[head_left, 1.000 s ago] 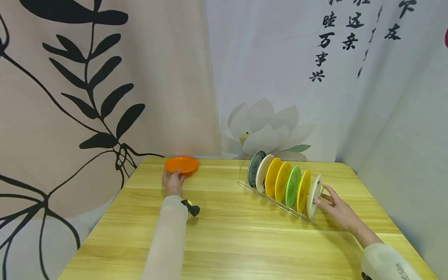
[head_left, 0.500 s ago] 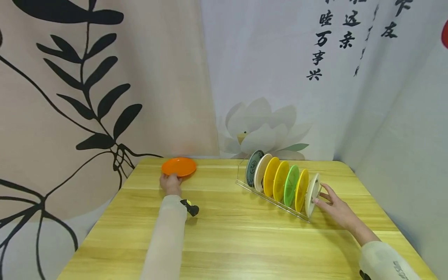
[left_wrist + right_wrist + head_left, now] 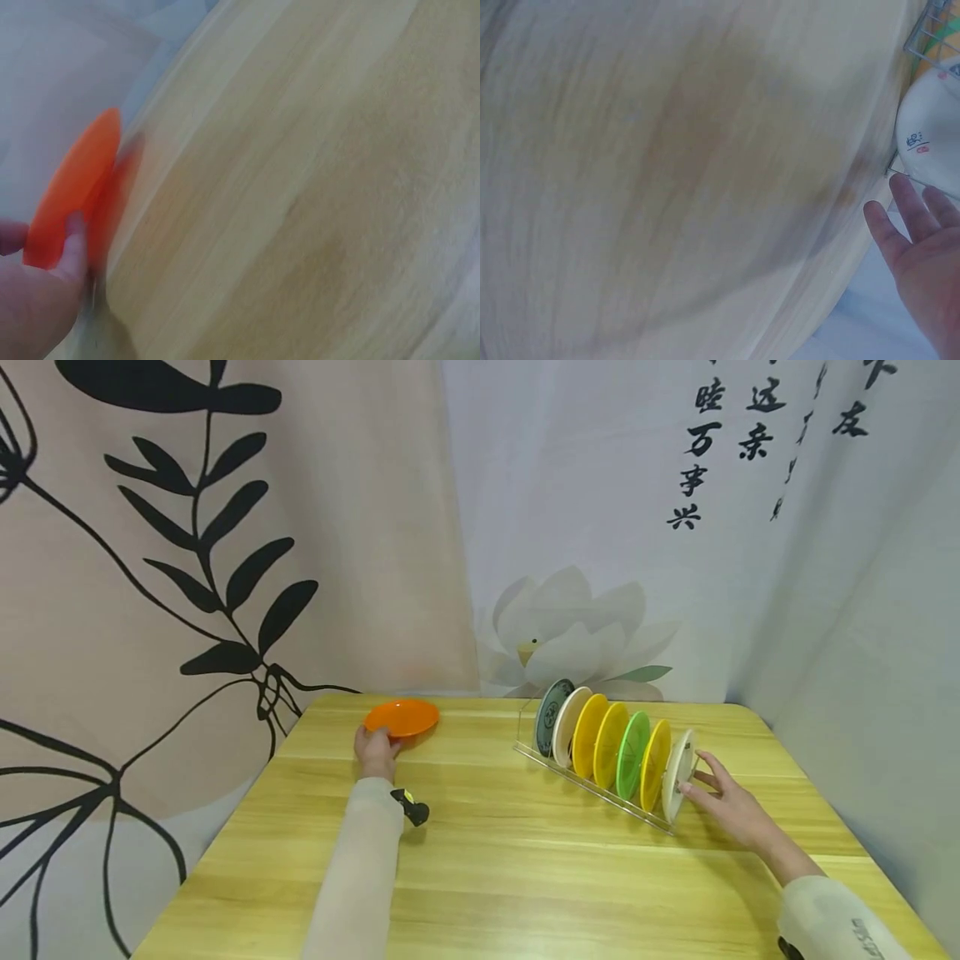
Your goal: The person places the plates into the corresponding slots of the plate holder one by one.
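At the far left of the table, my left hand [image 3: 377, 753] pinches the near rim of an orange plate [image 3: 403, 718]. In the left wrist view the thumb lies on one face of the orange plate [image 3: 75, 184], which looks tilted just above the wood. Towards the right stands a wire dish rack [image 3: 592, 793] with several plates upright in a row. My right hand [image 3: 731, 806] is at its near end, beside the white plate [image 3: 678, 777]. Spread, fairly straight fingers [image 3: 915, 210] reach the rack's end wire in the right wrist view; the thumb is out of sight there.
Behind the white plate the row has a yellow plate [image 3: 656, 766], a green plate [image 3: 633, 755], further yellow plates, a cream one and a dark patterned plate [image 3: 553, 718]. The wooden table [image 3: 480, 868] meets printed curtains [image 3: 375, 527] at its back edge.
The head view shifts slightly. The orange plate's tilt differs a little and it sits marginally farther right, still in the left hand. My right hand stays at the rack's end.
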Tool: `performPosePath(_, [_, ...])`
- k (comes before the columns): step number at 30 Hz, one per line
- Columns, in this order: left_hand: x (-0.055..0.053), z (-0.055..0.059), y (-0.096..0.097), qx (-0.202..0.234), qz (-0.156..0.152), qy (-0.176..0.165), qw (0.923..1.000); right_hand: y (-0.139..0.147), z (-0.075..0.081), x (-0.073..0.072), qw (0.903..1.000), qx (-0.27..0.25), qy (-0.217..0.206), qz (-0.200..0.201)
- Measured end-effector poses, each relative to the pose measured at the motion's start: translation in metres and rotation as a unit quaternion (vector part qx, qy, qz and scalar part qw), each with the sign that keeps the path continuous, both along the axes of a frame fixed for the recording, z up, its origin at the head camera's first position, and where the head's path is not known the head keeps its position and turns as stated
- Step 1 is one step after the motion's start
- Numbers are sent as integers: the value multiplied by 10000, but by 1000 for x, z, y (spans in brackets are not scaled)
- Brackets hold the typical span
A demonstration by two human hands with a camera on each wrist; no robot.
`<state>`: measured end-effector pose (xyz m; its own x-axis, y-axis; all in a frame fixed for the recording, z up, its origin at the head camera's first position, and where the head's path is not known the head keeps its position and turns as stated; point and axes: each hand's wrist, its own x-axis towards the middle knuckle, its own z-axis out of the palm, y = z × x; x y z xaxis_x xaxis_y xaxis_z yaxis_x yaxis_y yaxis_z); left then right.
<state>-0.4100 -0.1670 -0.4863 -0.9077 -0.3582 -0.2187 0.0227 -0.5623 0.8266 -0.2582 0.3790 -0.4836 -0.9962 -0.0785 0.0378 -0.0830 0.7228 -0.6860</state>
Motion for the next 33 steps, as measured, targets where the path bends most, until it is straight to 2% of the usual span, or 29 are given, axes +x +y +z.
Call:
performPosePath(3, [6, 7, -2, 39, -232, 30, 9997, -1, 1, 1, 10000, -6, -8, 5])
performPosePath(9, [11, 14, -6, -352, -631, -192, 9972, 0, 2, 0, 10000, -47, -24, 50])
performPosePath(13, [13, 15, -8, -505, -772, -346, 9951, 0, 2, 1, 10000, -26, -58, 28])
performPosePath(17, [15, 16, -11, -601, -790, -375, 9944, 0, 2, 3, 10000, -21, -56, 46])
performPosePath(22, [18, 19, -11, -615, -830, -222, 9944, -1, 2, 4, 10000, -7, -58, 53])
performPosePath(27, [21, 27, -8, -525, -897, 102, 9945, -1, 2, 3, 10000, 17, -5, 73])
performPosePath(33, [20, 34, -3, -569, -1048, 364, 9922, 0, 0, 2, 10000, 55, -21, 72])
